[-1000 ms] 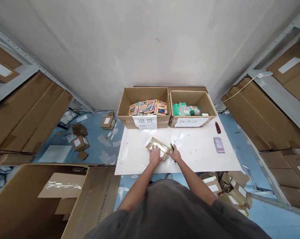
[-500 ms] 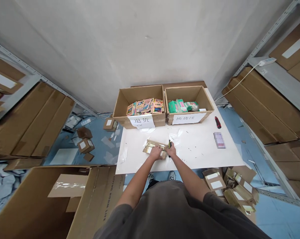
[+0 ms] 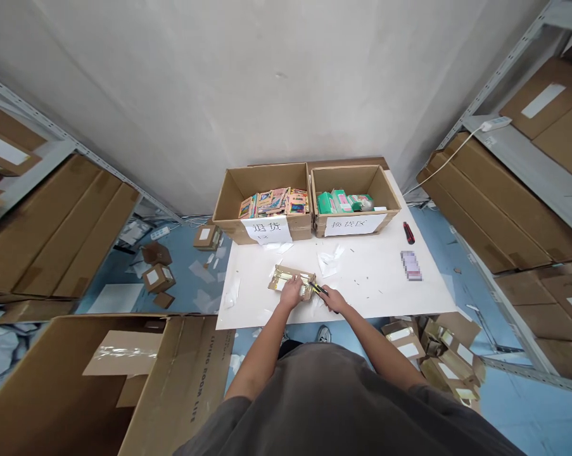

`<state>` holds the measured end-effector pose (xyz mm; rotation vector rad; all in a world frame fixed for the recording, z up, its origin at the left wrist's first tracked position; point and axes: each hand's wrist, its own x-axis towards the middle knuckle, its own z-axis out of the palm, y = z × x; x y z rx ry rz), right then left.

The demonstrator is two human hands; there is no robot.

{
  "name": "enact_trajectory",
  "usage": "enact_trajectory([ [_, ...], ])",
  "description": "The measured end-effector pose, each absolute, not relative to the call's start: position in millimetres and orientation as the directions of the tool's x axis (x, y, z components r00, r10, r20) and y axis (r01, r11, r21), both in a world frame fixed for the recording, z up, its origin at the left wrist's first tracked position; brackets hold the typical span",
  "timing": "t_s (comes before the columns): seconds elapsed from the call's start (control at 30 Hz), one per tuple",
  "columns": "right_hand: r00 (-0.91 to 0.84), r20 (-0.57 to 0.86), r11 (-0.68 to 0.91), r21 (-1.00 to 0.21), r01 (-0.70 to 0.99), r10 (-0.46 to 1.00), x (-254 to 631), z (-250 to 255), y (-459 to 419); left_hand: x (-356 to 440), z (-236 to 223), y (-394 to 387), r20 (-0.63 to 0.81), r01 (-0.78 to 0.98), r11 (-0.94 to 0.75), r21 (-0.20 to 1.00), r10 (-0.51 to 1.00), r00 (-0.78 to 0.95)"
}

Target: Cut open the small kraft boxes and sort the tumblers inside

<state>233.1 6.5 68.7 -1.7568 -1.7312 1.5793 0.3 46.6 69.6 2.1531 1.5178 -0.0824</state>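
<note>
A small cardboard box (image 3: 280, 277) wrapped in shiny tape lies near the front of the white table (image 3: 371, 278). My left hand (image 3: 292, 292) is closed on its near side and holds it against the tabletop. In my right hand (image 3: 334, 299) is a black and yellow utility knife (image 3: 319, 289), its tip at the box's right end. Whether the blade is in the tape is too small to tell. Crumpled clear plastic (image 3: 330, 261) lies just beyond the knife.
Behind stand an open carton (image 3: 228, 223) of colourful card packs and another carton (image 3: 390, 218) of green packets. A red utility knife (image 3: 408, 233) and a blurred purple item (image 3: 412, 265) lie at right. A large open carton (image 3: 190, 380) is at left, flattened boxes (image 3: 450, 358) at lower right.
The knife has turned from upright to slanting, its tip now at the box's right end. My right hand has shifted right and slightly down. My left hand still holds the box.
</note>
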Motion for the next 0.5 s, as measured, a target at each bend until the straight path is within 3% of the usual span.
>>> enact_trajectory([
  [0.3, -0.296, -0.643, -0.402, -0.708, 0.58, 0.707, 244.1, 90.9, 23.6, 4.9, 73.7, 54.2, -0.365, 0.926, -0.178, 0.333, 0.881, 0.301],
  [0.5, -0.273, -0.63, -0.38, -0.7, 0.605, 0.727, 235.7, 92.2, 18.9, 7.0, 81.4, 54.3, -0.39, 0.926, -0.13, 0.353, 0.88, 0.272],
])
